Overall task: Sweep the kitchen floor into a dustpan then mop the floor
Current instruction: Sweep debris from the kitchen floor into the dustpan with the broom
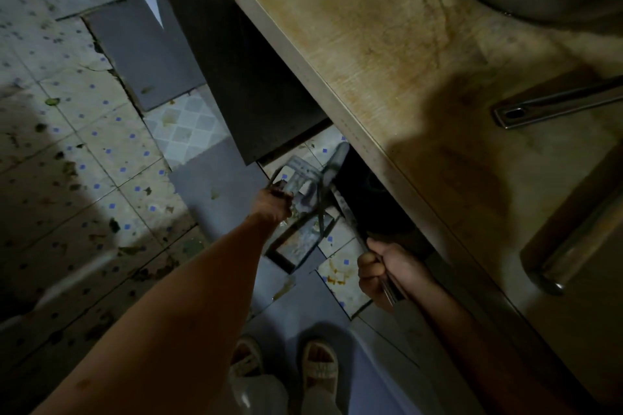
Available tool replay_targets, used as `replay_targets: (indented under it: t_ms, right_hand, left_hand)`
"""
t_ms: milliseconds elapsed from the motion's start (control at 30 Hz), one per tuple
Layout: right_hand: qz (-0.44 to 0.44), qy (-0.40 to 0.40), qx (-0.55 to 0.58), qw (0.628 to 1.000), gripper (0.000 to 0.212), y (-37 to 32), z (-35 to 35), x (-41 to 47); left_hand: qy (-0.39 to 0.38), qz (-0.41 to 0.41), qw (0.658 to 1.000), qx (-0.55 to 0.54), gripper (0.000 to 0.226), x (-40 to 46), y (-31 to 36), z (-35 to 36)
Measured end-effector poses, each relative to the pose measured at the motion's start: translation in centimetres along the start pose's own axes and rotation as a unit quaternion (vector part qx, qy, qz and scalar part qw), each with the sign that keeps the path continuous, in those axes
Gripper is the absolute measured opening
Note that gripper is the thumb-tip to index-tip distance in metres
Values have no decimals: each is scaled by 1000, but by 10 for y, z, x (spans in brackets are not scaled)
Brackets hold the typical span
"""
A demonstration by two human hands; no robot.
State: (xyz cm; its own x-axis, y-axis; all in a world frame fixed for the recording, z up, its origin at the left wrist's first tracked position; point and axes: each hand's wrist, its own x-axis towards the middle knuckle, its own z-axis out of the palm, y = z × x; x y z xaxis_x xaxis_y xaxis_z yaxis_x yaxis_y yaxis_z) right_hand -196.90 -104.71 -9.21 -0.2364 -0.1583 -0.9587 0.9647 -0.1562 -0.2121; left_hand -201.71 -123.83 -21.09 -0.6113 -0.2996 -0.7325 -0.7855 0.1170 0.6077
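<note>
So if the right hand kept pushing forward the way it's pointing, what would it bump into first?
Probably the dark gap under the pale worn countertop. The right hand grips a thin metal handle that runs ahead towards that shadow beside the grey metal dustpan. Depth is hard to judge.

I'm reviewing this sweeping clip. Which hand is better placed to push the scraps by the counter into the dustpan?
The right hand: it grips the broom handle, whose head lies beside the dustpan under the counter edge. The left hand is busy holding the dustpan's frame steady.

No text, label, brand or number can be read anywhere.
</note>
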Motion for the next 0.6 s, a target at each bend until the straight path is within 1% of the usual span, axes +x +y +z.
replay_targets:
  t_ms: [33,67,100,133,167,200,267,367,433,533,600]
  right_hand:
    - [-4,3,4,1000,50,2,2,-2]
    - [-8,9,7,1000,49,4,4,-4]
    - [-13,14,9,1000,48,6,5,-6]
    - [-18,19,9,1000,47,8,6,-7]
    - [-21,22,7,999,47,10,7,-8]
    - [-24,27,4,999,45,13,8,-9]
    - [-28,36,-1,999,41,15,9,-8]
    - [-32,46,-29,998,39,17,8,-3]
    - [-37,51,-45,997,38,19,7,1]
    - [-42,53,-59,996,37,23,6,6]
    - [-40,53,-63,996,36,25,5,10]
  left_hand:
    - [-8,-2,1000,-12,10,-4,-7,-4]
    - [-16,-1,1000,-20,13,-10,-15,-8]
    - [-20,-1,1000,-22,24,-14,-21,-11]
    - [-24,1,1000,-15,30,-19,-26,-13]
    - [-26,6,1000,-5,31,-22,-30,-14]
    - [-32,9,999,7,28,-28,-31,-14]
    - [-38,4,999,17,14,-31,-32,-15]
    - [-44,-10,999,-5,20,-31,-29,-18]
    - [-42,14,999,23,16,-32,-22,-18]
    - [-25,46,998,47,25,-31,-10,-14]
    - [-20,67,997,28,27,-27,-3,-7]
